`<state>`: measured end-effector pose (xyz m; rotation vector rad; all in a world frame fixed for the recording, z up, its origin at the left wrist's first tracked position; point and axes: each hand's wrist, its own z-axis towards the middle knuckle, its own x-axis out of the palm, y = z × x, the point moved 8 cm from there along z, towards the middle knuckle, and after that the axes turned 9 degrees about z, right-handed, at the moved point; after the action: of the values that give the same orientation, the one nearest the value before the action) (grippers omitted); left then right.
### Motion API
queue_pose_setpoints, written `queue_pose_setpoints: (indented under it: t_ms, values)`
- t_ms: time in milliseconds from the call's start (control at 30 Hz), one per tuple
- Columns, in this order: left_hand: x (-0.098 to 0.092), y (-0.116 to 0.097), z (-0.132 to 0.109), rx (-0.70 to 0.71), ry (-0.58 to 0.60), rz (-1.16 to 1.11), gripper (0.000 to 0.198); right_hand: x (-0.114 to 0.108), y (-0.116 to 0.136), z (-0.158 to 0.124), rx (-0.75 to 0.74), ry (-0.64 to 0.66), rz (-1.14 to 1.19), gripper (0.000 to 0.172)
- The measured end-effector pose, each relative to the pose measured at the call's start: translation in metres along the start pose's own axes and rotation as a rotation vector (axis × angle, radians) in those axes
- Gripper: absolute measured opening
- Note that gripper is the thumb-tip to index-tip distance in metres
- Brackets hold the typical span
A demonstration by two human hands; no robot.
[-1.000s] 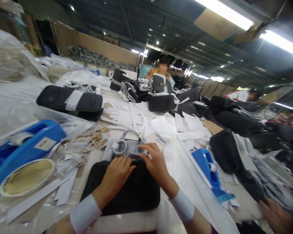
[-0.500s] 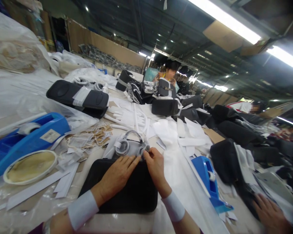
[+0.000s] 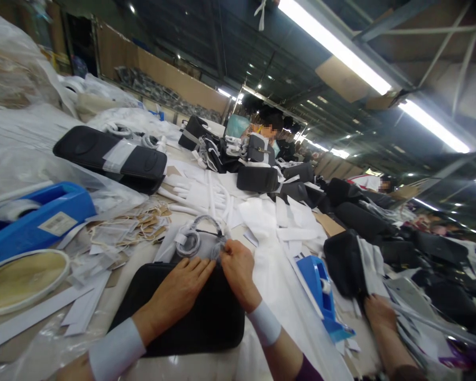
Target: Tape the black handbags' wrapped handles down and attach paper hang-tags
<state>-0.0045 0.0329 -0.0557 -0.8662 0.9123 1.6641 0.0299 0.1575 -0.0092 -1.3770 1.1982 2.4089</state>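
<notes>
A black bag (image 3: 218, 317) lies flat on the table in front of me, its far edge under my fingers. My left hand (image 3: 178, 291) rests on it with the fingers stretched out toward the handle. At the bag's far side, my right hand (image 3: 238, 267) is closed in a pinch at the right end of the wrapped bag handle (image 3: 218, 248); its fingertips partly hide that spot. The handle arches up beyond the bag, and a grey wrapped ring (image 3: 188, 242) sits at its left end. White bands cover both my wrists.
Blue tape dispensers stand at left (image 3: 51, 219) and right (image 3: 321, 291). A round tub (image 3: 27, 280), paper strips and tags (image 3: 143, 222) lie at left. Another wrapped black bag (image 3: 115, 159) lies behind them. At right, a co-worker's hand (image 3: 381, 315) touches a black bag (image 3: 345, 264).
My view has turned right, so the scene sits further left. My hands keep nearly the same place on the bag. The co-worker's hand at right has moved up to the bag beside it.
</notes>
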Motion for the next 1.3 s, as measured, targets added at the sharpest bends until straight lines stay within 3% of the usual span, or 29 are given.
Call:
queue_pose_setpoints:
  t_ms: [100,200,233,400,567,867,1100,1300]
  values:
    - [-0.003,0.001,0.001,-0.007,-0.005,-0.018,0.050,0.003,0.002,0.002,-0.038,0.015,0.081,0.012]
    - [-0.003,0.002,0.001,-0.019,-0.006,-0.035,0.050,0.002,0.012,0.001,-0.217,0.034,0.177,0.045]
    - [-0.002,0.002,0.000,-0.022,-0.002,-0.041,0.050,0.003,0.016,0.000,-0.294,0.065,0.175,0.049]
    - [0.000,0.003,-0.001,-0.032,0.007,-0.058,0.046,0.005,0.024,-0.003,-0.586,0.255,-0.057,0.048]
    - [-0.001,0.003,0.000,-0.037,-0.031,-0.055,0.046,-0.002,0.035,-0.004,-0.797,0.192,-0.286,0.025]
    - [-0.002,0.003,0.000,-0.040,-0.022,-0.071,0.041,0.009,0.023,0.003,-0.746,0.230,-0.322,0.019]
    - [0.002,0.002,-0.001,-0.037,0.007,-0.071,0.040,0.032,0.038,-0.004,-0.968,0.371,-0.500,0.019]
    - [0.007,0.002,0.000,-0.031,0.051,-0.096,0.045,0.040,0.050,-0.011,-0.976,0.360,-0.631,0.020]
